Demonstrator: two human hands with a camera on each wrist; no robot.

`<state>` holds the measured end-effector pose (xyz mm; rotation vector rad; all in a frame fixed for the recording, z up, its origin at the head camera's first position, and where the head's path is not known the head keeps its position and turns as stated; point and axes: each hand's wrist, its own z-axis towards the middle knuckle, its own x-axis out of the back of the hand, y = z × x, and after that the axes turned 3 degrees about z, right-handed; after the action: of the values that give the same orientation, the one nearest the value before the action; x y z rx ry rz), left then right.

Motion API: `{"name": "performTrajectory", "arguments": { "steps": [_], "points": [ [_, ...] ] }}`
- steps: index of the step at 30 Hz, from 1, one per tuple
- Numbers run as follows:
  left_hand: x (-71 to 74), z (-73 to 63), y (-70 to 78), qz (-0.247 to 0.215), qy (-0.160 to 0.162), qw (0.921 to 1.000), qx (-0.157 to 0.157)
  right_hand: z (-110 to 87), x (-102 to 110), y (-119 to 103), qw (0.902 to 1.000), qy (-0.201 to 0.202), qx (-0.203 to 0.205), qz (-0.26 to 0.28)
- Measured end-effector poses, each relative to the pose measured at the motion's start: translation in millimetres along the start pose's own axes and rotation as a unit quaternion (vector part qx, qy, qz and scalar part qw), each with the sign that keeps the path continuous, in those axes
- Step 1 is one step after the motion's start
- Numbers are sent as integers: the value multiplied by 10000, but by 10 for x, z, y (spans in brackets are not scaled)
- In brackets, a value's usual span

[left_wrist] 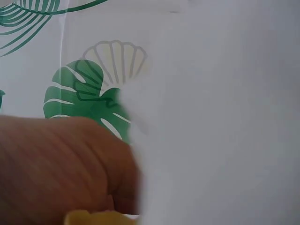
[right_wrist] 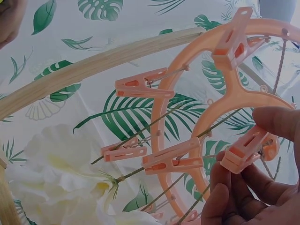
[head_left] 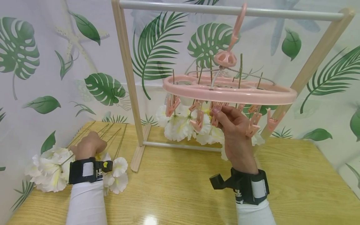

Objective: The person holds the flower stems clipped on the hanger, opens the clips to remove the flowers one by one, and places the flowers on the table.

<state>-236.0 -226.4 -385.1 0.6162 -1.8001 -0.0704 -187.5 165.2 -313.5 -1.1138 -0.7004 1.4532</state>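
Observation:
Beneath the pink round clip hanger (head_left: 253, 97), my right hand (head_left: 237, 128) pinches one of its pink clothespins (right_wrist: 246, 150) between thumb and fingers. White artificial flowers (head_left: 180, 126) hang upside down from the hanger, their stems poking up through the ring. On the table at the left, my left hand (head_left: 88, 145) lies with bent fingers over the thin stems (head_left: 121, 140) of more white flowers (head_left: 52, 172). Its fingertips are hidden, so I cannot tell whether it holds a stem. A blurred white surface covers much of the left wrist view.
The hanger's hook (head_left: 237, 28) hangs on the white top bar (head_left: 174, 7) of a wooden-legged rack. Its left post (head_left: 127, 72) stands between my hands, its right post (head_left: 317, 53) beyond the ring. Other pink clothespins (head_left: 272, 122) dangle around my right hand. A leaf-printed backdrop borders the wooden table.

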Motion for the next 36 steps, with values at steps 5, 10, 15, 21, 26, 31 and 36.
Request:
{"name": "performTrajectory", "arguments": {
  "steps": [5,10,15,21,26,31,36],
  "points": [
    [8,-18,45,25,61,10000,-50,1,11,3,10000,-83,-34,1],
    [16,-35,104,96,137,9998,-115,2,12,-7,9994,-302,-139,-48],
    [34,-64,174,186,254,9993,-185,-3,21,-19,9974,-455,-349,-426],
    [93,-159,293,220,541,9973,-455,-2,39,-9,9932,-633,-552,-800],
    [145,-320,461,-47,1124,9895,-911,11,45,21,9907,-748,-635,-946],
    [165,-511,661,-722,1168,9743,-1784,15,36,58,9846,-961,-871,-1174],
    [93,-571,865,-1653,964,9416,-2771,28,48,102,9768,-1239,-1212,-1258]
  ]
}}
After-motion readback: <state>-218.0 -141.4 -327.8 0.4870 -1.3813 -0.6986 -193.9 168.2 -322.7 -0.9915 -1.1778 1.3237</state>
